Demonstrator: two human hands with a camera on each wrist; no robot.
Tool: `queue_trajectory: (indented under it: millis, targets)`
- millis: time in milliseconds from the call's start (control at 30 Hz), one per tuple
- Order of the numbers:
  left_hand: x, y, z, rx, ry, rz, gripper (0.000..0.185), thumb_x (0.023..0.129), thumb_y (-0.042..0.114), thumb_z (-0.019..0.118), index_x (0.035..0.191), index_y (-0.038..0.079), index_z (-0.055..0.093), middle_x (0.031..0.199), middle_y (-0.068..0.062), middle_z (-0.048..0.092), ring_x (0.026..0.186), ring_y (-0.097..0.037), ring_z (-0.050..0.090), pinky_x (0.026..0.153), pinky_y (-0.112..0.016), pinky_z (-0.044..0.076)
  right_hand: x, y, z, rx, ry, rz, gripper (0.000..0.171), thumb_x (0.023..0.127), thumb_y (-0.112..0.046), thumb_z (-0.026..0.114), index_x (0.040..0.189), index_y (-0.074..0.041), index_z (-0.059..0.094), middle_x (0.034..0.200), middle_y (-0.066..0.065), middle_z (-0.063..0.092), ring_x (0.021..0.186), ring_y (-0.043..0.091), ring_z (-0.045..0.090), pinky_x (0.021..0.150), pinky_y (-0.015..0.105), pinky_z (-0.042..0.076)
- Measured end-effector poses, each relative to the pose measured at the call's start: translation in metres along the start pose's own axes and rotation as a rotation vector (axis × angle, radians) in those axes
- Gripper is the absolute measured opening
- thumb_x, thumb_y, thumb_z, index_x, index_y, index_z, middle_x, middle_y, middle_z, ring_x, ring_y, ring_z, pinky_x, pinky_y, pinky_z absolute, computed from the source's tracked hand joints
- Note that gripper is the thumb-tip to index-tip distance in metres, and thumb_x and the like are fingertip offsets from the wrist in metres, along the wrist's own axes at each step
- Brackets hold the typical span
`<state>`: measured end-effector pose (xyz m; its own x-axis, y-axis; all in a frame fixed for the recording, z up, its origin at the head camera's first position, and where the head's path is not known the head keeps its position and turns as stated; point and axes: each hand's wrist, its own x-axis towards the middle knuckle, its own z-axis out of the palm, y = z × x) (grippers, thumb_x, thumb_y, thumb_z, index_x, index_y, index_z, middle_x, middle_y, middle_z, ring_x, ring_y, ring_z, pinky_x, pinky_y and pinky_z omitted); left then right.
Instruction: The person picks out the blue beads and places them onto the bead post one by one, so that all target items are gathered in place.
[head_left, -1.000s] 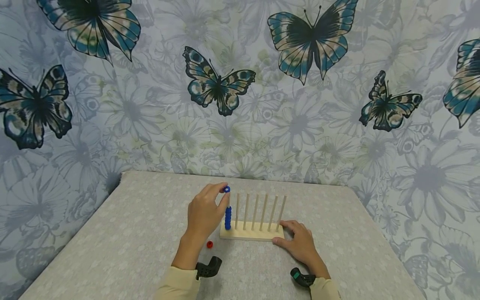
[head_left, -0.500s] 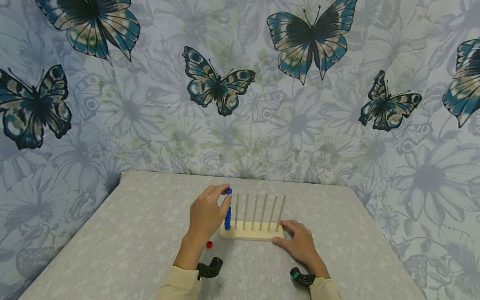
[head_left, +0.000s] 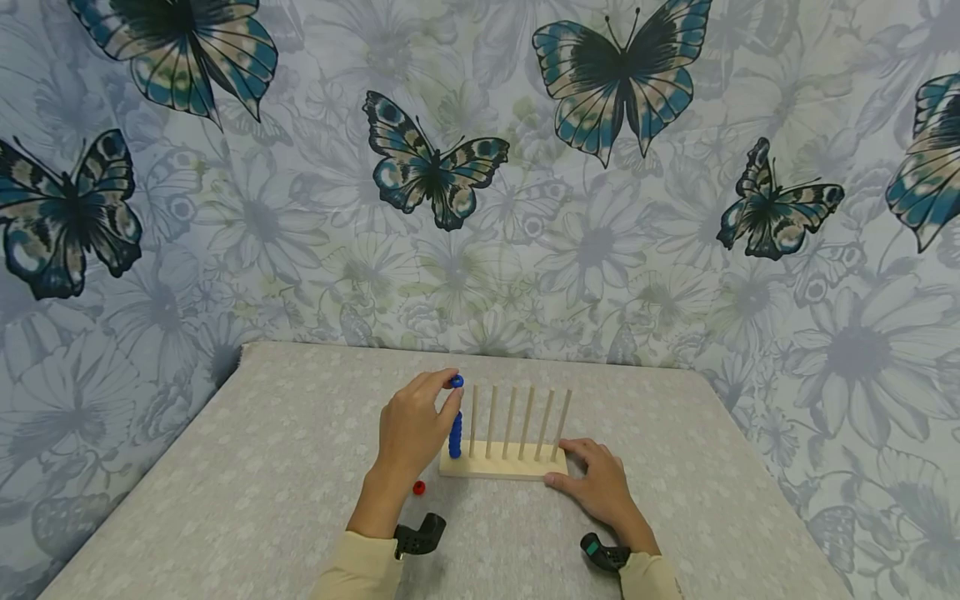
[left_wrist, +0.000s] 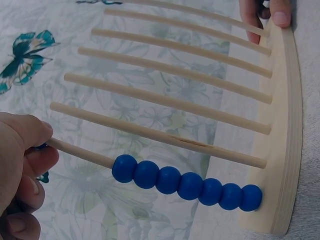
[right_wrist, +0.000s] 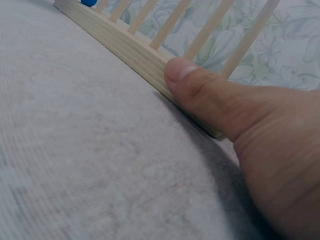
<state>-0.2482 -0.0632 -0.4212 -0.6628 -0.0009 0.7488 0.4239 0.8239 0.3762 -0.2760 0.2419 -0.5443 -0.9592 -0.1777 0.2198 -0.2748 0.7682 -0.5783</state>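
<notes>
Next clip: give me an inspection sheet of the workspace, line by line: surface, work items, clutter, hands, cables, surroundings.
Surface: table under a grey patterned cloth.
Work items: wooden peg rack with a row of upright pegs; a stack of seven blue beads on the leftmost peg; one more blue bead at that peg's top.
Clutter: a red bead lies loose on the cloth beside the left wrist.
Hands: left hand pinches the top blue bead; right hand rests at the rack's right end, its thumb pressed on the base edge.
Cables: nothing seen.
Surroundings: butterfly and flower fabric backdrop behind the table; wrist cameras on both cream sleeves.
</notes>
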Motion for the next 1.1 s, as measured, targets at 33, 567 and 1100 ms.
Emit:
queue_trajectory:
  millis: [33, 567, 1100]
  targets:
    - [0.0001, -0.0001, 0.0001, 0.001, -0.001, 0.001, 0.028, 0.090, 0.021, 0.075, 0.118, 0.014, 0.074, 0.099, -0.001, 0.075, 0.074, -0.019, 0.072, 0.046, -0.020, 0.043, 0.0002, 0.0002, 0.0001, 0.001, 0.000, -0.001, 0.071, 0.077, -0.062, 0.077, 0.135, -0.024, 0.063, 0.132, -0.001, 0.064, 0.124, 0.026, 0.056, 0.103, 0.056, 0.035]
    - [-0.0006, -0.0028, 0.0016, 0.022, -0.030, -0.031, 0.025, 0.090, 0.024, 0.076, 0.113, 0.017, 0.075, 0.095, 0.001, 0.074, 0.073, -0.018, 0.071, 0.047, -0.021, 0.045, 0.0008, -0.0008, 0.0002, -0.007, -0.002, 0.005, 0.070, 0.077, -0.062, 0.077, 0.135, -0.024, 0.063, 0.132, -0.001, 0.064, 0.123, 0.026, 0.056, 0.100, 0.052, 0.037]
    - [-0.0015, -0.0042, 0.0016, 0.013, -0.007, -0.021, 0.025, 0.090, 0.026, 0.075, 0.112, 0.016, 0.075, 0.099, -0.003, 0.072, 0.059, -0.014, 0.063, 0.043, -0.019, 0.038, 0.0015, -0.0005, 0.0025, -0.015, 0.020, 0.000, 0.070, 0.077, -0.061, 0.078, 0.133, -0.023, 0.064, 0.130, -0.001, 0.065, 0.121, 0.026, 0.057, 0.097, 0.051, 0.037]
